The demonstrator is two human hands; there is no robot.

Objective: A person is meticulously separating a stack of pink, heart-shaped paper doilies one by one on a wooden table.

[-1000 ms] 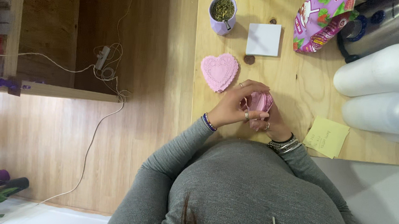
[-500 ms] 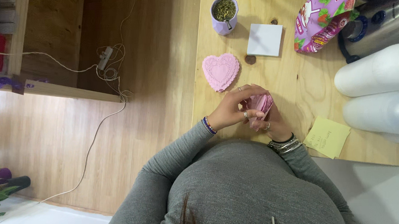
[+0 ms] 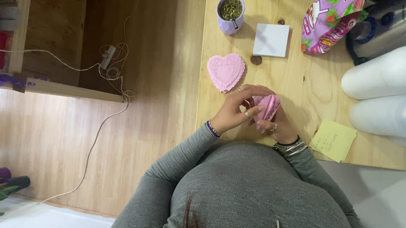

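Both hands together in the middle of the frame, closed on a small pink paper bundle (image 3: 266, 107). Left hand (image 3: 237, 111) on the left side of the bundle, fingers curled over its top, a ring on one finger. Right hand (image 3: 276, 126) just under the bundle and a bit to the right, holding it from below. Bundle squeezed between the two, so no gap to either hand. Hard to tell the bundle's long way, folded and half hidden by fingers.

Just above the hands and a little to the left, flat on the desk (image 3: 302, 87): a pink paper heart (image 3: 226, 72) with lacy edges, point toward the hands. Near the left hand, apart from it, not touching. Left hand nearer to the heart than the right.

Farther up the frame: a purple cup (image 3: 230, 12) full of green bits, a white square pad (image 3: 271, 40), a small brown round thing (image 3: 256, 60) between pad and heart. Lower right: a yellow sticky note (image 3: 333, 140).
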